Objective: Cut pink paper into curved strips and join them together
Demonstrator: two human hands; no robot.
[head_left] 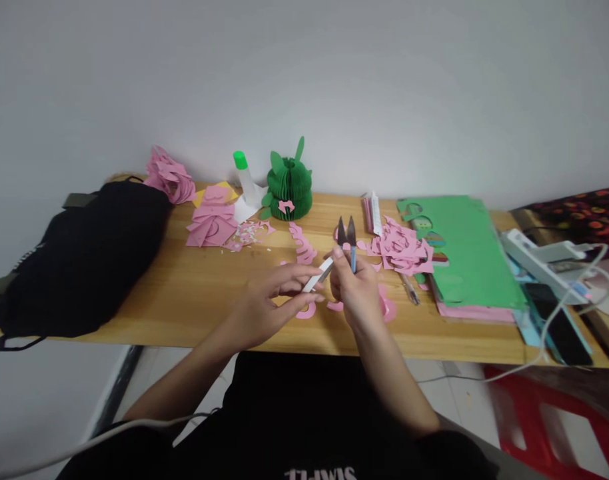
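1. Location: the white strip (317, 276) is resting between your two hands, in front of and slightly right of the green honeycomb figure (290, 190), above the desk (194, 283).
2. Left hand (259, 303): its fingers are closing lightly around the strip's lower end. Caution: because this grip is involving mainly the tips, the strip may be slipping or twisting under any sideways push.
3. Right hand (358, 290): its fingers are curling around the snips (353, 257), with the thumb lying at the strip's upper end. Whether the thumb is pinching the strip, you are not showing clearly.
4. Caution: the blades are standing apart and pointing away from you, in front and right of the figure. If you are turning that wrist while steadying the strip, a blade may be nicking paper or skin.
5. Pink cut-outs (302, 243) are lying in front of the figure, below the blades. A lowered hand may be creasing or sweeping them aside.
6. White-and-pink scraps (247, 235) are lying left of and in front of the figure. A dropped strip may be mixing with them, its colour matching the white bits.
7. The green-capped bottle (247, 180) is standing just left of the figure; a careless reach may be toppling it.
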